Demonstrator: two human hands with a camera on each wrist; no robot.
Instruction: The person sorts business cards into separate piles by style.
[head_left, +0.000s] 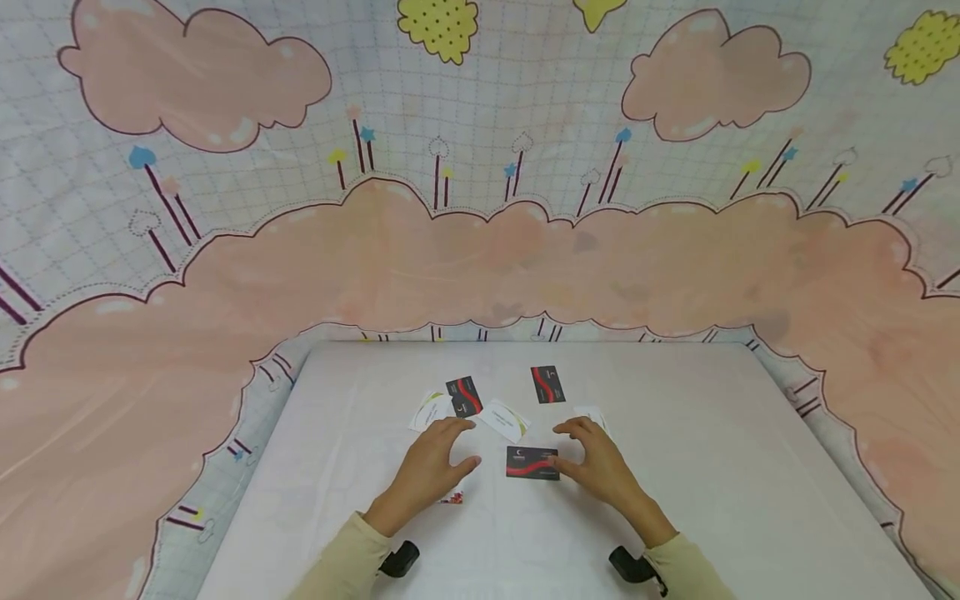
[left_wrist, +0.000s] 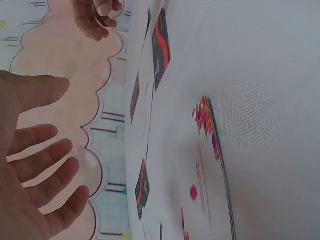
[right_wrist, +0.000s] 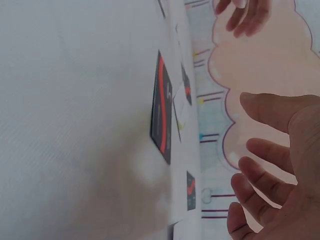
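Both hands hover over a white table with scattered cards. My left hand [head_left: 431, 467] holds nothing, its fingers spread apart in the left wrist view. Below it lies a white card with a red and orange pattern [left_wrist: 205, 125], mostly hidden by the hand in the head view. My right hand [head_left: 600, 467], also holding nothing, has its thumb overlapping the right end of a black card with a red wave [head_left: 529, 463]. In the right wrist view its fingers [right_wrist: 265, 185] are apart from that card. A white card [head_left: 594, 414] lies partly behind the right fingers.
Farther back, a second black card [head_left: 465, 397] overlaps a white card [head_left: 432, 410]; a white card with a yellow-green edge [head_left: 504, 421] lies beside them. Another black card [head_left: 548, 384] is at the back right. A patterned cloth [head_left: 480, 267] hangs behind the table [head_left: 720, 467].
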